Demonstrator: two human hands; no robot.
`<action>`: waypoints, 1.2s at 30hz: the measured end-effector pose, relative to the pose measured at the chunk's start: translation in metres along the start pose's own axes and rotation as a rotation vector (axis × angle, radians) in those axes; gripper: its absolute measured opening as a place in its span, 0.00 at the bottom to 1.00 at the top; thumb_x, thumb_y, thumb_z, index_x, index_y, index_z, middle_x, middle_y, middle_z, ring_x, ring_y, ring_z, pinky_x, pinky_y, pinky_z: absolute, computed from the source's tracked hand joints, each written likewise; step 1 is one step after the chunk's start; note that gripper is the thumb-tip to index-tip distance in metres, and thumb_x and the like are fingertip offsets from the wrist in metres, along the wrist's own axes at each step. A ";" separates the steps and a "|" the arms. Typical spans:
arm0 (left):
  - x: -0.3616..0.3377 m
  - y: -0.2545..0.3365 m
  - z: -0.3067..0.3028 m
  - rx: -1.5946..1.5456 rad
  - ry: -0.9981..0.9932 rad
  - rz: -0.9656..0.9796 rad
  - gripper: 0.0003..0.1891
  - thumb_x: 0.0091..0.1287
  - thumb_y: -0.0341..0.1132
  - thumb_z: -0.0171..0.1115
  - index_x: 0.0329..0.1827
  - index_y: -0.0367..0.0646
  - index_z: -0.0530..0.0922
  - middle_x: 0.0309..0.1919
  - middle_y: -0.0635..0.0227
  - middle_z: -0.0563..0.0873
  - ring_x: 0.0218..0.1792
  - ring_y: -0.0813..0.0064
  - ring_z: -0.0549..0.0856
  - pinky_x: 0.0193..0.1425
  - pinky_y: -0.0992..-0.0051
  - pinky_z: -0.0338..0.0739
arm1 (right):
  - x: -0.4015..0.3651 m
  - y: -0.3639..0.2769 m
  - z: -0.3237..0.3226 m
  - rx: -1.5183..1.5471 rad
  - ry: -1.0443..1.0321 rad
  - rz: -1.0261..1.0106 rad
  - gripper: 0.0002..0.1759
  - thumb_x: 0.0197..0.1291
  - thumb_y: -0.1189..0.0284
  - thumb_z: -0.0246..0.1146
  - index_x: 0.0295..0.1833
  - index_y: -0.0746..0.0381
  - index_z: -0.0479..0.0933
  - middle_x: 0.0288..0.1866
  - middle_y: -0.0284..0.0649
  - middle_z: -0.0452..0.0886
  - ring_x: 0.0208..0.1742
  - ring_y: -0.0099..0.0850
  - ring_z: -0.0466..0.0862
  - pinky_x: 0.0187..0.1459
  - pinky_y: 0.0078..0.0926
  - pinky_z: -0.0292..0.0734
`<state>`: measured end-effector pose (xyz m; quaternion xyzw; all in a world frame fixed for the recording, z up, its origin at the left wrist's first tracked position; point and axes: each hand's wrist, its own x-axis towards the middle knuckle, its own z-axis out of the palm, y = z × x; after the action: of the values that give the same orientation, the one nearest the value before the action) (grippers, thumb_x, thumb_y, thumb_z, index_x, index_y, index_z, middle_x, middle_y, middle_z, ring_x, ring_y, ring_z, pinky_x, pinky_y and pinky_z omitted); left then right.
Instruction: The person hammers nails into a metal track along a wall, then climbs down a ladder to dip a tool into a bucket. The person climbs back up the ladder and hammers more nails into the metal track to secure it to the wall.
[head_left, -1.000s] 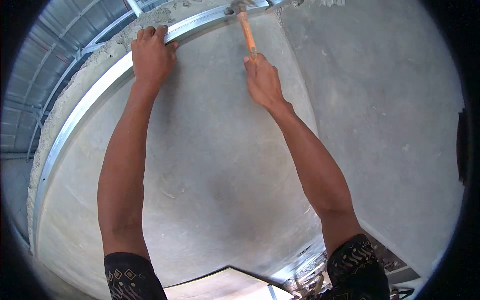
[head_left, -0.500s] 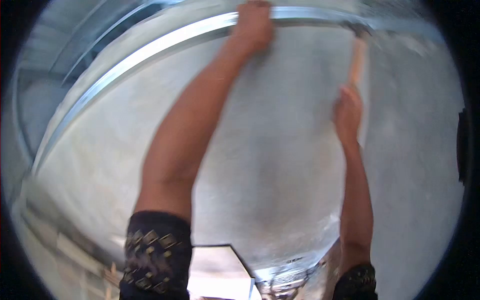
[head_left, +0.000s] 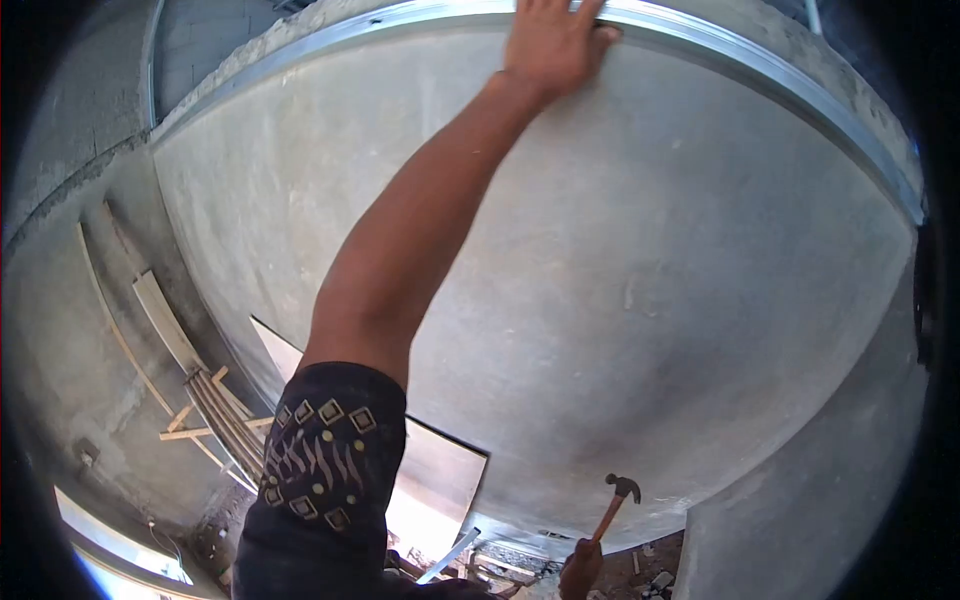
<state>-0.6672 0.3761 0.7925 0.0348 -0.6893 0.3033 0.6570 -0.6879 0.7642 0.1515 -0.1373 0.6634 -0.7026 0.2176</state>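
Down low now, right hand point(head_left: 581, 566) grips hammer point(head_left: 613, 503).

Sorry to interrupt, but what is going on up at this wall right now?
A person is working at a concrete wall. Their left hand is raised and pressed flat against the metal track along the wall's top edge. Their right hand is down low, gripping a wooden-handled hammer with its head pointing up, far from the track. Wooden planks lean in the left corner.
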 end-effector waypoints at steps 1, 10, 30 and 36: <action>0.004 0.003 -0.001 -0.005 -0.013 -0.003 0.30 0.68 0.41 0.64 0.70 0.38 0.68 0.58 0.46 0.75 0.62 0.48 0.72 0.71 0.53 0.64 | 0.000 0.000 0.008 0.084 -0.015 0.017 0.18 0.73 0.58 0.60 0.35 0.58 0.68 0.20 0.25 0.63 0.16 0.15 0.64 0.16 0.18 0.59; -0.047 -0.147 -0.057 0.112 0.146 -0.078 0.39 0.56 0.33 0.74 0.72 0.37 0.67 0.69 0.45 0.71 0.70 0.43 0.69 0.77 0.53 0.61 | 0.033 -0.110 0.043 -0.518 -0.093 -0.387 0.18 0.67 0.62 0.65 0.31 0.62 0.69 0.20 0.35 0.67 0.20 0.25 0.66 0.25 0.31 0.65; -0.070 -0.219 -0.108 0.052 -0.309 -0.280 0.23 0.61 0.35 0.76 0.57 0.35 0.80 0.52 0.52 0.85 0.56 0.54 0.83 0.61 0.58 0.78 | 0.031 -0.134 0.184 -0.515 -0.227 -0.454 0.14 0.74 0.62 0.57 0.44 0.62 0.75 0.22 0.45 0.76 0.23 0.41 0.81 0.27 0.39 0.71; -0.087 -0.250 -0.093 -0.111 -0.098 -0.198 0.22 0.60 0.34 0.77 0.56 0.39 0.82 0.52 0.56 0.84 0.55 0.56 0.82 0.62 0.59 0.76 | 0.040 -0.394 0.289 -0.580 -0.014 -1.265 0.19 0.80 0.58 0.48 0.43 0.62 0.69 0.22 0.33 0.71 0.20 0.22 0.71 0.22 0.29 0.68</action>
<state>-0.4614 0.1859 0.8009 0.0810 -0.7297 0.1963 0.6499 -0.6324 0.5024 0.5622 -0.5548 0.6155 -0.4877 -0.2748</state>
